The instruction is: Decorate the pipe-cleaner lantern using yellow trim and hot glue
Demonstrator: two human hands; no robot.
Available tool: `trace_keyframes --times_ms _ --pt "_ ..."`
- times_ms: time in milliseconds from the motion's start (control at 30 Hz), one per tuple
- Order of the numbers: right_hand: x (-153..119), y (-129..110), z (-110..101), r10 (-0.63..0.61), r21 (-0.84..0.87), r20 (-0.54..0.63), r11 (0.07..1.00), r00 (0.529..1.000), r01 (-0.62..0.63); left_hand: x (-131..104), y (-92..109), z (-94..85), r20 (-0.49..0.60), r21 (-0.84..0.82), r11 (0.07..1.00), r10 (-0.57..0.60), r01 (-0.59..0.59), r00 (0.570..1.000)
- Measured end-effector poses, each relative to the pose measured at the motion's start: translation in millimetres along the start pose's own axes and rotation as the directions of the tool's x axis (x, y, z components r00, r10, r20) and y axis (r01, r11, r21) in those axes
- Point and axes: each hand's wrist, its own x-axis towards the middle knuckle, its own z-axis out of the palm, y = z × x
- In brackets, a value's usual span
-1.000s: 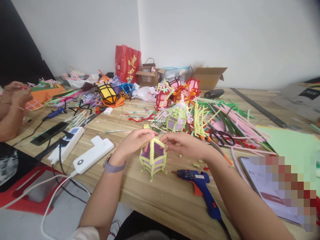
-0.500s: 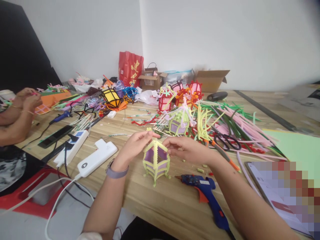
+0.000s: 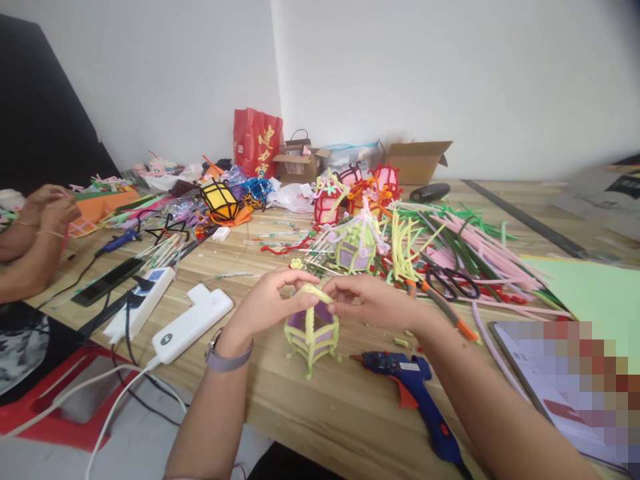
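A small lantern of yellow-green pipe cleaners with purple panels stands upright on the wooden table before me. My left hand is closed at the upper left of its rim, thumb toward the top. From the other side, my right hand pinches the rim at the upper right. The hands cover parts of the upper edge. Below my right hand a blue glue gun lies with its nozzle toward the lantern. Behind stands a similar green and purple lantern with a pink top.
Pliers with orange handles, black scissors and pink pipe cleaners lie to the right, near a tablet. On the left are a white power bank, a power strip and a co-worker's hands.
My left hand has come over the rim, its thumb now along the top edge. My right fingers have closed in slightly at the rim. The view has shifted a little.
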Motion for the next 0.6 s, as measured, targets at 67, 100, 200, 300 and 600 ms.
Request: trace_keyframes --times_ms 67,100,200,300,600 --pt "0.2 0.8 0.6 0.007 -0.008 -0.019 1.0 1.0 -0.007 -0.7 0.8 -0.4 0.031 0.017 1.0 0.015 -0.015 0.999" --pt "0.2 0.9 0.6 0.012 -0.008 -0.026 1.0 1.0 -0.012 -1.0 1.5 -0.4 0.04 0.017 1.0 0.019 -0.02 0.999" --pt "-0.8 -0.6 -0.1 0.032 0.029 -0.027 0.999 0.999 -0.031 -1.6 4.2 0.5 0.046 0.002 1.0 0.029 -0.029 0.999" --pt "-2.0 -3.9 -1.5 0.048 0.123 -0.001 0.991 0.999 -0.048 -1.3 7.1 2.8 0.045 -0.012 1.0 0.021 -0.021 0.999" --pt "-38.1 -10.7 -18.2 0.243 -0.102 -0.271 0.955 0.931 -0.279 -4.5 30.1 11.4 -0.073 0.207 0.968 -0.128 0.141 0.989"
